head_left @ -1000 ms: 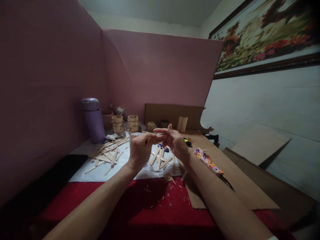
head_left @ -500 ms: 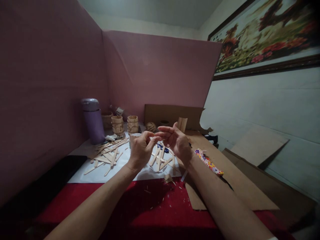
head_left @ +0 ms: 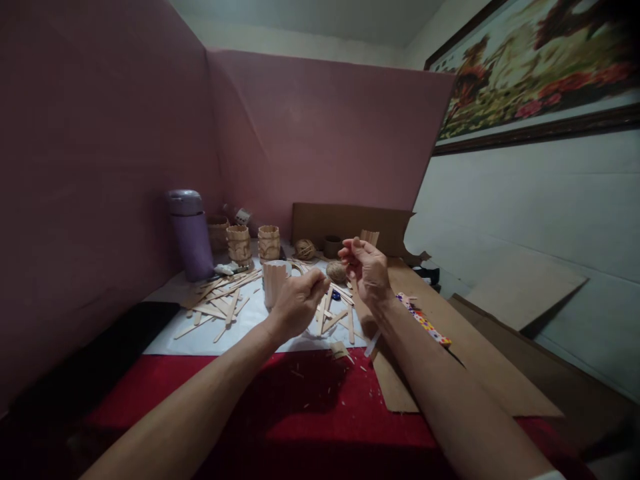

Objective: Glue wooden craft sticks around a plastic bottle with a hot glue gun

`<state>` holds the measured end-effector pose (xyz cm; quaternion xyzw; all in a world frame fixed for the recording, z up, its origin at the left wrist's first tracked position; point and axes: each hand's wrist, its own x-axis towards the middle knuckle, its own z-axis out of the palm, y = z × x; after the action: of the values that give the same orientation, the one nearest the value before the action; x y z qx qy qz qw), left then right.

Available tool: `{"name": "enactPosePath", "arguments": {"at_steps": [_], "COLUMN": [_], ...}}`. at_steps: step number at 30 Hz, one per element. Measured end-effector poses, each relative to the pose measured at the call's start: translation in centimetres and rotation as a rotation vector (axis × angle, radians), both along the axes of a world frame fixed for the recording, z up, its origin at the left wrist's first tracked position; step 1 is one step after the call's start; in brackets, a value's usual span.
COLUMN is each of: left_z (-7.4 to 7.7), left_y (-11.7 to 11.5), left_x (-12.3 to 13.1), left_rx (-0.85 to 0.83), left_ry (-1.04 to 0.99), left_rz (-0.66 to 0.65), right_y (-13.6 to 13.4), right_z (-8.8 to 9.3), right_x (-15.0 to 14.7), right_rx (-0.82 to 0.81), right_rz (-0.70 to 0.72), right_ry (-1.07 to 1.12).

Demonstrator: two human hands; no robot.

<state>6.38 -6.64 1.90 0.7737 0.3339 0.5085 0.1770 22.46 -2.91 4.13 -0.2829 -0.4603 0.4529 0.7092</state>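
Note:
My left hand (head_left: 297, 303) is closed, thumb against bent fingers, over the front of the white paper. Whatever it pinches is too small or hidden to make out. Apart from it on the right, my right hand (head_left: 369, 272) is raised with curled fingers and thumb drawn together; anything between them cannot be made out. Just behind my left hand stands a cup partly faced with wooden sticks (head_left: 273, 283). Loose craft sticks (head_left: 227, 313) lie to the left, and more craft sticks (head_left: 334, 321) lie between and below the hands. A twine ball (head_left: 336, 271) rests beside my right hand.
A purple bottle (head_left: 191, 240) and two stick-covered cups (head_left: 239, 245) stand at the back left. Another twine ball (head_left: 305, 249) sits near the upright cardboard (head_left: 350, 219). On the cardboard sheet (head_left: 480, 363) at right lies a flowered strip (head_left: 425, 321). Scraps dot the red cloth (head_left: 280, 427).
My hands, fingertips together before, have moved apart. The left has dropped slightly and closed more; the right has shifted right and its stretched fingers have curled. The view has shifted slightly.

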Motion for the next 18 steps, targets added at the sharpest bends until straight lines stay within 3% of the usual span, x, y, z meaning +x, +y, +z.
{"name": "enactPosePath", "arguments": {"at_steps": [2,6,10,18], "left_z": [-0.4,-0.8,-0.8,-0.4], "left_y": [-0.1,0.0,0.2,0.5], "left_x": [0.3,0.6,0.4,0.2], "left_rx": [-0.002,-0.01,0.041,-0.014], "left_ry": [0.013,0.059,0.092,-0.329], "left_rz": [-0.009,0.022,0.089,0.088], "right_y": [0.3,0.4,-0.1,-0.7], "right_z": [-0.3,-0.8,-0.7,-1.0], "right_x": [0.0,-0.5,-1.2,-1.7], "right_rx": [0.011,-0.014,-0.015,0.003], "right_rz": [-0.018,0.123,0.223,0.365], "right_ry": [-0.009,-0.153,-0.148,-0.171]}}
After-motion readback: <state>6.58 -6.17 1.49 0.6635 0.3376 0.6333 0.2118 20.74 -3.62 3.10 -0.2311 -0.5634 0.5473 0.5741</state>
